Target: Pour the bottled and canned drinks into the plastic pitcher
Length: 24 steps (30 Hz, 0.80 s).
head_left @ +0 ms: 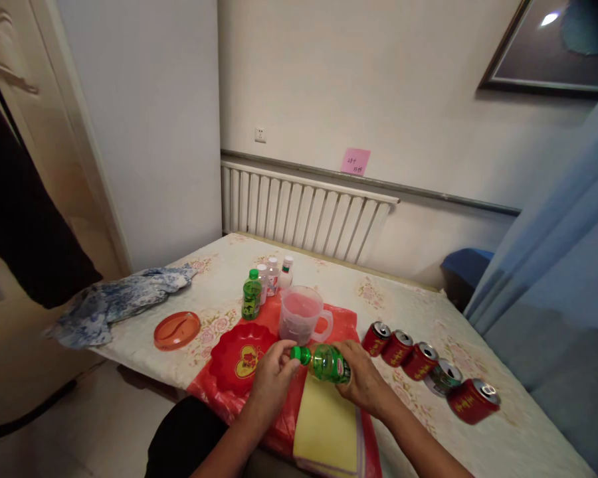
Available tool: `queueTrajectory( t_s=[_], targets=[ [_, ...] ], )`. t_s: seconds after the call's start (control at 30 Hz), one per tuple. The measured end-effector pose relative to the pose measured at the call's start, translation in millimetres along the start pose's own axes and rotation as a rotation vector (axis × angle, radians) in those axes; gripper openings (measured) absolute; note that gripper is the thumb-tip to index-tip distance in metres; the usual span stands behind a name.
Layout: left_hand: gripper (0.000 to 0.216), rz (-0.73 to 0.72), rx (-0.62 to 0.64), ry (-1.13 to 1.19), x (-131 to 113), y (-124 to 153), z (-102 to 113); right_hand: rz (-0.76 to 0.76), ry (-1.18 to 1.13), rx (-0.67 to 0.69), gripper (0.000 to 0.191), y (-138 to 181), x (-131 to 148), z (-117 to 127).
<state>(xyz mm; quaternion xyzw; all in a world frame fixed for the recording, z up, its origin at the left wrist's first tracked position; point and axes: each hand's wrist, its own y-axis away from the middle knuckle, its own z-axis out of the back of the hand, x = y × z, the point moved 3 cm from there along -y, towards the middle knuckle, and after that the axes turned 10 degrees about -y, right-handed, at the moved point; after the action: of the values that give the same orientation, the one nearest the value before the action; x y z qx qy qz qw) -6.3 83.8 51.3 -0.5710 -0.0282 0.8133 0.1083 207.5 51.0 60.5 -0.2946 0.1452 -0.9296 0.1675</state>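
Observation:
My right hand [361, 375] is wrapped around the lower end of a green-labelled plastic bottle [327, 364]. The bottle lies nearly level, its neck pointing left. At that neck, the fingers of my left hand [274, 373] pinch the green cap [296, 353]; whether it is loose from the neck, I cannot tell. Just behind the bottle stands a clear plastic measuring jug [299, 322] with a handle on its right. A red scalloped plate [224, 358] with a yellow print sits left of my left hand. Yellow folded cloths or sheets [325, 428] lie beneath the bottle on a red plastic sheet [346, 318].
Another green bottle [252, 295] and several small clear bottles [272, 275] stand behind the plate. Several drink cans [420, 362] line the right side. An orange-red lid [177, 330] and a blue patterned cloth [129, 302] are at left. A radiator [303, 209] runs behind the table.

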Motion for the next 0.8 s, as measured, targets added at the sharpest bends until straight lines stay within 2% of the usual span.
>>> queueTrajectory(
  t_s=[0.17,0.37,0.6,0.8],
  targets=[
    [0.030,-0.114,0.014,-0.198,-9.7,5.2,1.4,-0.037,0.020,0.002,0.051,10.6,3.6,-4.0],
    [0.026,-0.269,0.074,-0.275,-17.0,6.7,3.4,-0.060,0.009,0.022,0.055,17.9,1.9,-6.6],
    [0.030,-0.162,0.152,-0.271,-9.0,4.4,1.3,-0.079,0.037,0.003,0.059,25.6,2.4,-13.0],
    [0.023,-0.214,0.147,-0.326,-6.3,8.0,0.7,-0.102,0.034,0.023,0.052,30.3,3.7,-15.2]
  ],
)
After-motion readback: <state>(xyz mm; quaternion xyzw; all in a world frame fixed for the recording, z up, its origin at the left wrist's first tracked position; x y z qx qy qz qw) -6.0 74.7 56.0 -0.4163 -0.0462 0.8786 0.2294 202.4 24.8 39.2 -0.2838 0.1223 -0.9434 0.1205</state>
